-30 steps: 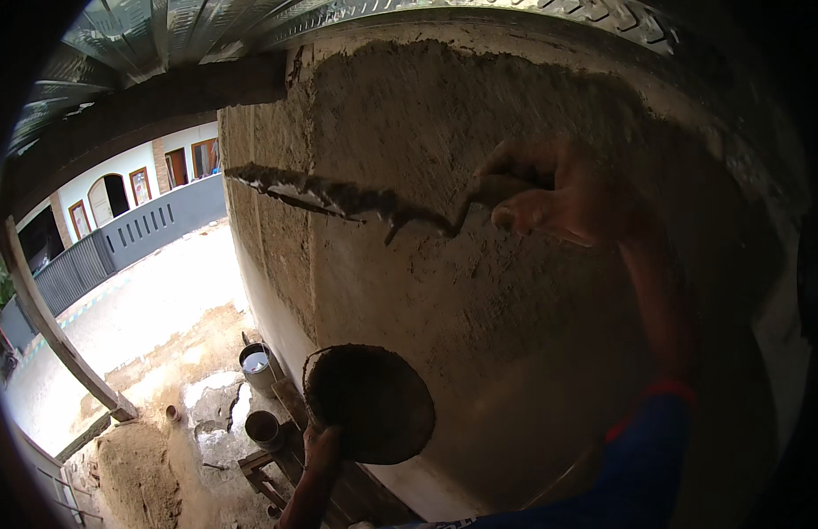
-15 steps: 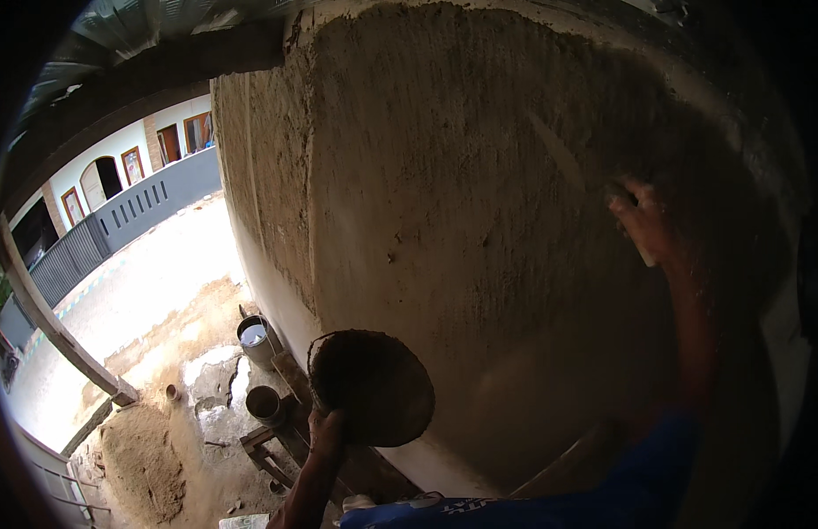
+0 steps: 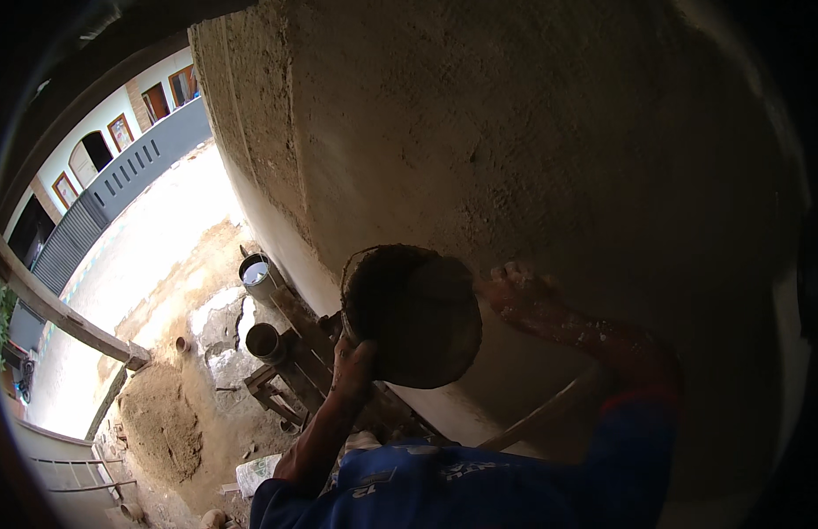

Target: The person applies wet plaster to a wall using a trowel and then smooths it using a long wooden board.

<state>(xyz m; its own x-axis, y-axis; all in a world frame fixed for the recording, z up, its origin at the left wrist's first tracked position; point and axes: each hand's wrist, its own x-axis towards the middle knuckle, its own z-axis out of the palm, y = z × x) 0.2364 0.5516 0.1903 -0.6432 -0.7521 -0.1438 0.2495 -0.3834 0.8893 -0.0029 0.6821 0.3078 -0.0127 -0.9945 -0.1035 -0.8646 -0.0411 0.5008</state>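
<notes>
My left hand (image 3: 352, 363) grips the rim of a dark, mortar-crusted bucket (image 3: 418, 339), its round mouth turned up toward me. At the bucket's right edge, my right hand (image 3: 522, 295) is closed around what looks like a trowel (image 3: 440, 280); its dim blade reaches over the bucket's mouth, and the handle is mostly hidden in the fingers. Pale splashes dot the right forearm. In front of me stands a rough, partly plastered wall (image 3: 479, 132), deep in shadow on its right side. What the bucket contains is too dark to make out.
Below left, a wooden trestle (image 3: 290, 388) stands beside a dark pail (image 3: 264, 341) and a liquid-filled bucket (image 3: 257, 271). A sand heap (image 3: 160, 423) lies on the ground near a slanting wooden post (image 3: 70, 304). A pale board (image 3: 546, 410) leans along the wall's foot.
My right hand has come down and left from the wall to the bucket, bringing the trowel over its mouth. The left hand has raised the bucket and shifted it right. The view has tilted.
</notes>
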